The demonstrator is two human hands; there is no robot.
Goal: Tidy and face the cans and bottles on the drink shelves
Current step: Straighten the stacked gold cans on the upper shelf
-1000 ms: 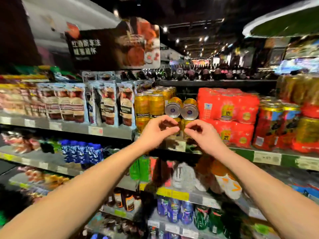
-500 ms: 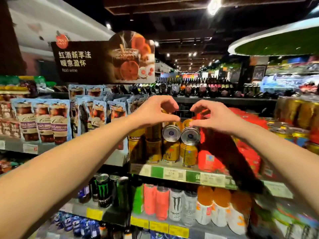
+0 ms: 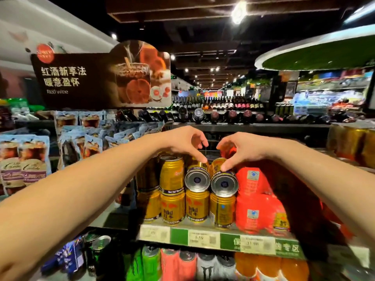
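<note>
While both tipped gold cans lie on the upright row with long axes front to back, the left hand (image 3: 187, 141) pinches the left can (image 3: 197, 178) and the right hand (image 3: 239, 148) the right can (image 3: 223, 182), each from directly above.

Two gold cans lay on their sides atop the upright row, silver bases facing outward: the left tipped can (image 3: 197, 178) and the right tipped can (image 3: 223, 182) touched each other. Beneath stood upright gold cans (image 3: 197, 205) labelled Red Bull, on the shelf (image 3: 178, 236). At three o'clock from them sat red multipacks (image 3: 252, 199), slightly blurred.
</note>
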